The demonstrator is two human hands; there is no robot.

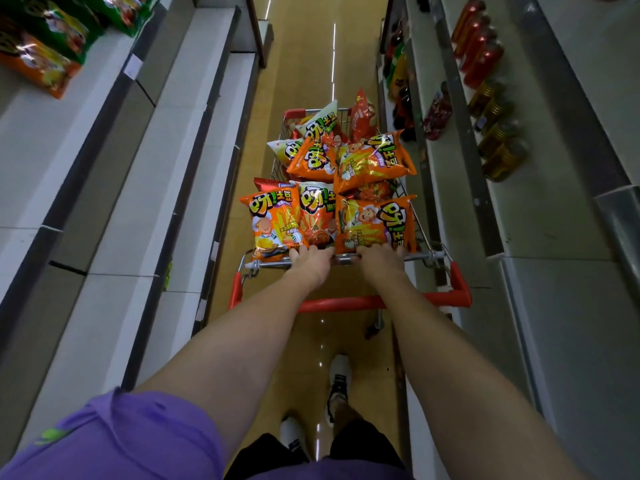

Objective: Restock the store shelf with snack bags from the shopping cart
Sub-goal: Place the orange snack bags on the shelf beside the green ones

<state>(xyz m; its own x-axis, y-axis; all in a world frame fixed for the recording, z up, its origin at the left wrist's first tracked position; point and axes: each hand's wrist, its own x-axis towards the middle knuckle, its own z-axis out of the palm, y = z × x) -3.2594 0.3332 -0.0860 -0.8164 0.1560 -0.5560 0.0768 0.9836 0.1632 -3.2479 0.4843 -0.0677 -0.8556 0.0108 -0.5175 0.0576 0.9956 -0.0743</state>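
A red-handled wire shopping cart stands in the aisle ahead of me, piled with several orange and white snack bags. My left hand grips the cart's near rim, its fingers curled over the bar below an orange bag. My right hand grips the same rim below another orange bag. More bags lie further back, one orange and one white. Grey shelves rise on the left, with a few green and orange snack bags at the top left.
On the right, shelves carry red bottles and amber oil bottles. The tan tiled aisle floor runs ahead between both shelf rows. My feet in white shoes are below the cart handle.
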